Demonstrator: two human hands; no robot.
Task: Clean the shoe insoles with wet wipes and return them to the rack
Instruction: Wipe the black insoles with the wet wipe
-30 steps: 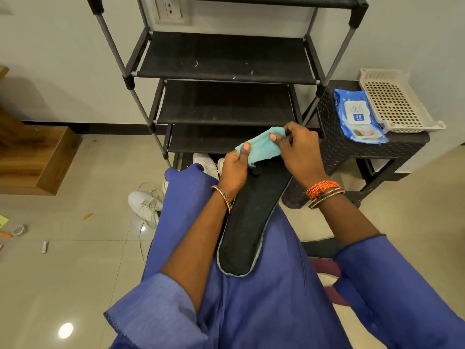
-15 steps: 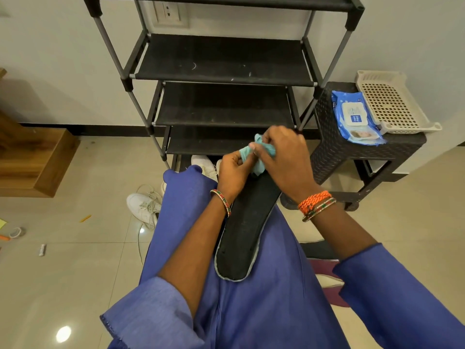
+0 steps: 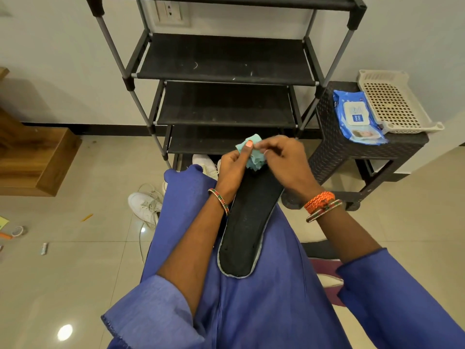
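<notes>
The black shoe rack stands against the wall, its shelves bare. Right of the rack, a dark woven stool carries a cream perforated tray and a blue wet-wipe pack. In front of the rack, a black insole lies lengthwise on the person's blue-clad lap. At the insole's end nearer the rack, the left hand and right hand both pinch a crumpled teal wet wipe between fingertips. White sneakers lie on the floor left of the lap.
</notes>
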